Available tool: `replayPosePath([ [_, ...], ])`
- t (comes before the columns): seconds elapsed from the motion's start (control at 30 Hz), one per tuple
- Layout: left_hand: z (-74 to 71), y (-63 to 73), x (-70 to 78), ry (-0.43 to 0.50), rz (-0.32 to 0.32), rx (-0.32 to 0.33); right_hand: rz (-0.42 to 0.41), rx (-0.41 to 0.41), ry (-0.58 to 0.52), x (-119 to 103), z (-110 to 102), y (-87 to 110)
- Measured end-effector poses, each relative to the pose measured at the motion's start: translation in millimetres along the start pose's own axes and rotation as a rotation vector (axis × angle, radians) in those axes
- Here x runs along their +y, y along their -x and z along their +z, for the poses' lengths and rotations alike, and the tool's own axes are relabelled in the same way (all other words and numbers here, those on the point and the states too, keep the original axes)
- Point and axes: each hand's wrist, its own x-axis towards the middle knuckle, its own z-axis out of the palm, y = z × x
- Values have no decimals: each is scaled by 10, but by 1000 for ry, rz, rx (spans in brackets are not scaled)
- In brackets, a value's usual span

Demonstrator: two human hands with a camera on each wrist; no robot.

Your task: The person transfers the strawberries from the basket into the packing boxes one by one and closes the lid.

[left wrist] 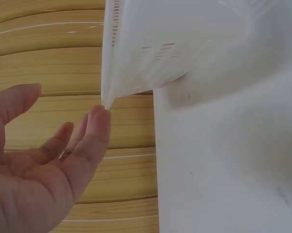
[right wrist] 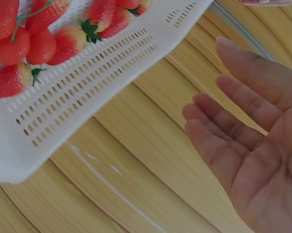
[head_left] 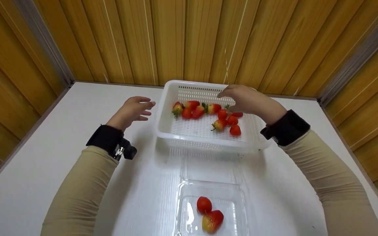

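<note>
A white plastic basket (head_left: 208, 142) holds several strawberries (head_left: 214, 108) and small round red fruits (head_left: 222, 114), some joined by a green stem in the right wrist view. My left hand (head_left: 133, 110) is just left of the basket, fingers extended and holding nothing; in the left wrist view its fingertips are right at the basket rim (left wrist: 107, 58). Over the basket's right part, my right hand (head_left: 246, 101) is loosely bent and overlaps some fruit. The right wrist view shows nothing in its palm (right wrist: 277, 170).
In front of the basket lies a clear plastic box (head_left: 179, 209) with a round red fruit (head_left: 204, 205) and a strawberry (head_left: 213, 221) inside. Its transparent lid (head_left: 208, 168) lies folded back toward the basket. Yellow wood-patterned panels (head_left: 166, 39) enclose the white table (head_left: 67, 137).
</note>
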Motion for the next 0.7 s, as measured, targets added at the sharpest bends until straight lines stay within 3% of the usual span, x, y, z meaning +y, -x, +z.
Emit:
replayPosePath([
  [0.33, 124, -322, -119, 54, -83, 4, 125, -113, -31, 207, 278, -341],
  [0.47, 139, -345, -172, 89, -99, -3, 179, -184, -35, 216, 405, -439],
  [0.7, 143, -333, -175, 104, -134, 15, 189, -250, -49, 233, 570, -560],
])
